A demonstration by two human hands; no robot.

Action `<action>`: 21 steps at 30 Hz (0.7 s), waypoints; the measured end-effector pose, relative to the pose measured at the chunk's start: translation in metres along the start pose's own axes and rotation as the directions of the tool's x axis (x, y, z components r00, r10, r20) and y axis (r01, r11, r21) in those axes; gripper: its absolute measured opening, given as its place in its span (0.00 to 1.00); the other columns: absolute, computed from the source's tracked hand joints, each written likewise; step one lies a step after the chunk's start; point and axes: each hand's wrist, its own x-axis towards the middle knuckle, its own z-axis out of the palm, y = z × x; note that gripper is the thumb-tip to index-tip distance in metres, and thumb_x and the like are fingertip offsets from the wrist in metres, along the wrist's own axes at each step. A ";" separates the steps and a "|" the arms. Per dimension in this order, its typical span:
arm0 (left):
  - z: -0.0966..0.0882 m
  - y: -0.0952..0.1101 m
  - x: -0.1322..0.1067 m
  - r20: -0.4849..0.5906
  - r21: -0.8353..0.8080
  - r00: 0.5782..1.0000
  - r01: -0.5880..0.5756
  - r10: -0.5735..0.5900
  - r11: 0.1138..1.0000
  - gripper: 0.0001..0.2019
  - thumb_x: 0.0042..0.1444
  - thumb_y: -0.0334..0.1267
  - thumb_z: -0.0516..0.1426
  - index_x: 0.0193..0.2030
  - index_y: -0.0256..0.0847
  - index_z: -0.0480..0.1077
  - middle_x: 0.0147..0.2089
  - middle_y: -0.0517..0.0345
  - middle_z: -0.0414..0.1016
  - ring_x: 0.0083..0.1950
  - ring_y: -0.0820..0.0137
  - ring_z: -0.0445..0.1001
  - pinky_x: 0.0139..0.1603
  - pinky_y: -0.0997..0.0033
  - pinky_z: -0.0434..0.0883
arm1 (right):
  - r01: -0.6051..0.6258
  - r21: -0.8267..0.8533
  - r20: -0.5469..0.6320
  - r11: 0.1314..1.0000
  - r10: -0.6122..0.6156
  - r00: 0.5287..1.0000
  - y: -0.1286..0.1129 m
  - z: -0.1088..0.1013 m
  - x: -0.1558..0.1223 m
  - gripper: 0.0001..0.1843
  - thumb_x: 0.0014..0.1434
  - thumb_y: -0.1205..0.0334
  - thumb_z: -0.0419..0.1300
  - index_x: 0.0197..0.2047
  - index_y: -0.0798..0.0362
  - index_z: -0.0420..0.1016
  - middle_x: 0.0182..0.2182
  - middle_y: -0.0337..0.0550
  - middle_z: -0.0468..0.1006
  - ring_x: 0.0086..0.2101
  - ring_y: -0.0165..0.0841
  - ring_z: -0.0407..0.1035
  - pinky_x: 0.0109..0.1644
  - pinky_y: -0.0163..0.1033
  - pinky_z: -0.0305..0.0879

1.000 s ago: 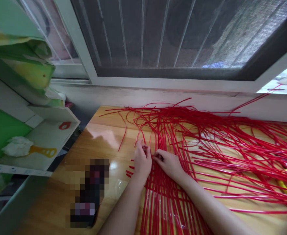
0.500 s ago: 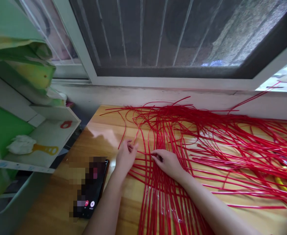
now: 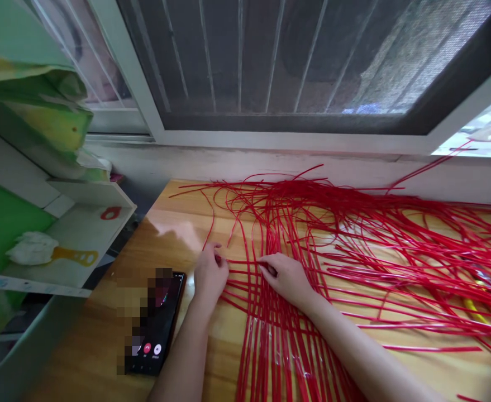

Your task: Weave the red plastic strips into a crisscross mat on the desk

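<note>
Left hand (image 3: 210,274) moved leftward, away from right hand (image 3: 286,276), both pinching one red strip (image 3: 241,261)

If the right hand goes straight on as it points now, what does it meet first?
Probably the upright red strands just ahead of the right hand; the left hand lies farther along. Depth is unclear, so the right hand might pass over.
</note>
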 end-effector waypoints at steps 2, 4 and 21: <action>-0.002 0.007 -0.003 -0.123 0.102 0.990 -0.054 0.066 0.993 0.16 0.48 0.28 0.51 0.46 0.39 0.63 0.39 0.51 0.66 0.44 0.62 0.66 0.46 0.61 0.63 | -0.001 -0.001 0.006 1.000 0.001 1.000 0.000 0.001 0.001 0.10 0.55 0.63 0.52 0.38 0.52 0.74 0.30 0.43 0.76 0.31 0.32 0.67 0.34 0.35 0.61; -0.003 0.016 -0.007 -0.210 0.166 0.965 -0.124 0.158 0.978 0.19 0.46 0.26 0.51 0.47 0.38 0.63 0.47 0.47 0.62 0.51 0.59 0.62 0.51 0.56 0.59 | 0.005 0.000 0.013 1.000 -0.005 1.000 0.000 0.001 0.001 0.10 0.56 0.63 0.52 0.37 0.52 0.74 0.30 0.42 0.76 0.30 0.32 0.67 0.34 0.34 0.60; 0.013 0.022 -0.020 0.290 -0.045 0.910 -0.294 0.295 0.955 0.17 0.45 0.27 0.53 0.44 0.39 0.60 0.46 0.52 0.63 0.49 0.65 0.61 0.52 0.63 0.59 | 0.104 -0.030 -0.058 0.994 -0.106 0.993 0.002 0.000 -0.001 0.11 0.55 0.68 0.52 0.39 0.52 0.74 0.32 0.44 0.72 0.35 0.34 0.62 0.39 0.39 0.61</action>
